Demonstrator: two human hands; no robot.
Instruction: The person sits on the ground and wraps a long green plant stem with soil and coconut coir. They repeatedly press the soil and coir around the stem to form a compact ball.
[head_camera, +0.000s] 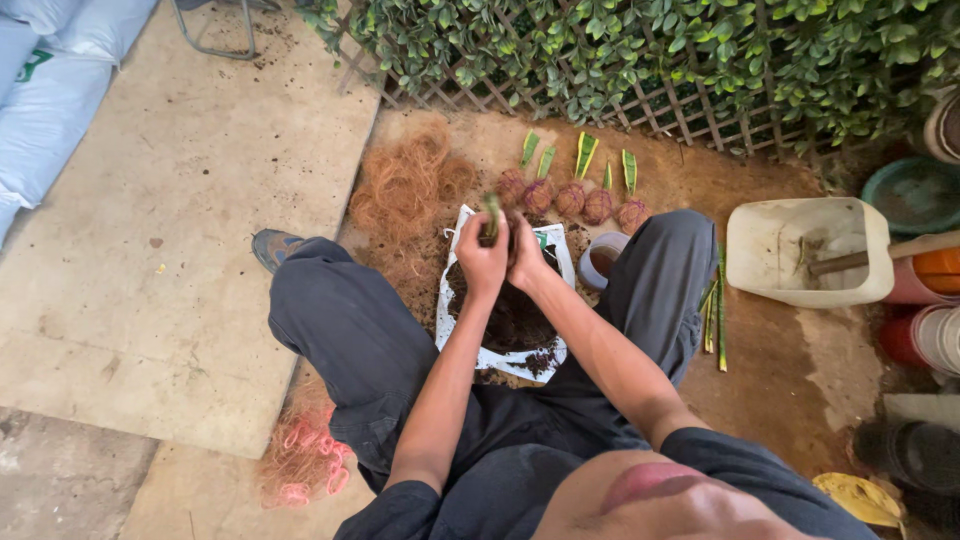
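Outdoor ground of packed brown dirt (800, 370), concrete slab (180, 200) to the left, wooden lattice with green leafy hedge (650, 60) along the top. Seen from above, seated, legs in dark trousers spread either side of an open white bag of dark soil (510, 320).

Left hand (482, 262) and right hand (524, 252) raised together just above the bag, touching each other. Fingers of both curled tight round a small clump of soil and fibre with a green leaf cutting (492, 212) sticking up out of the top. Clump itself mostly hidden by the hands.

Beyond the bag: row of five finished fibre-wrapped balls (572, 200) on the dirt, each with a green cutting upright or tilted, touching or just beside one another. Loose heap of brown coconut fibre (405, 185) to their left. Small grey cup (604, 258) just beside the right knee.

Right of the right leg: a few long green leaf strips (716, 315) lying on the dirt, then a cut-open white plastic container (808, 250) with a stick-like tool inside. Stacked pots (925, 300) at the far right edge.

Pink tangle of string (305, 460) under the left thigh. Pale sacks (50, 90) at top left.
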